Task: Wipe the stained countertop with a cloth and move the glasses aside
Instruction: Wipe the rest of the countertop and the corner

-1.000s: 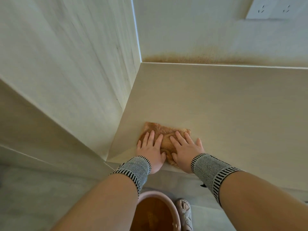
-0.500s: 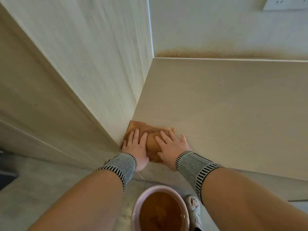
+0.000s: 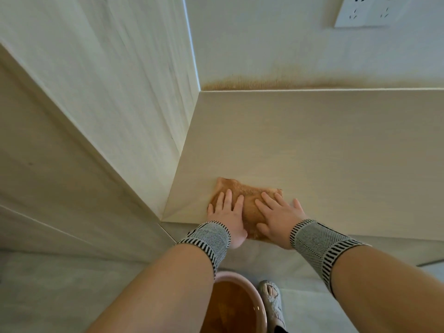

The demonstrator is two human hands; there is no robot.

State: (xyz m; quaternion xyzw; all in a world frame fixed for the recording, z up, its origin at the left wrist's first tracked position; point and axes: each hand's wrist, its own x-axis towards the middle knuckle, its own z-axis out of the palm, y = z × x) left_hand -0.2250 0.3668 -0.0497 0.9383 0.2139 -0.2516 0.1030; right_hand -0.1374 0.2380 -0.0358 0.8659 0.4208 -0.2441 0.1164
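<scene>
A brown folded cloth (image 3: 249,195) lies on the pale countertop (image 3: 312,150) near its front edge, close to the left wall corner. My left hand (image 3: 227,216) presses flat on the cloth's left part with straight fingers. My right hand (image 3: 278,216) presses flat on its right part, its outer fingers reaching onto the bare counter. Both wrists wear striped grey bands. A brown stain (image 3: 276,83) runs along the back wall just above the counter. No glasses are in view.
A wall panel (image 3: 134,97) rises at the counter's left end. A white socket plate (image 3: 370,10) sits high on the back wall. On the floor below stand a pink basin of brown water (image 3: 237,306) and my sandalled foot (image 3: 271,301).
Both hands slid the cloth left to the wall corner, then back a little to the right along the counter's front edge. The camera shifted too.
</scene>
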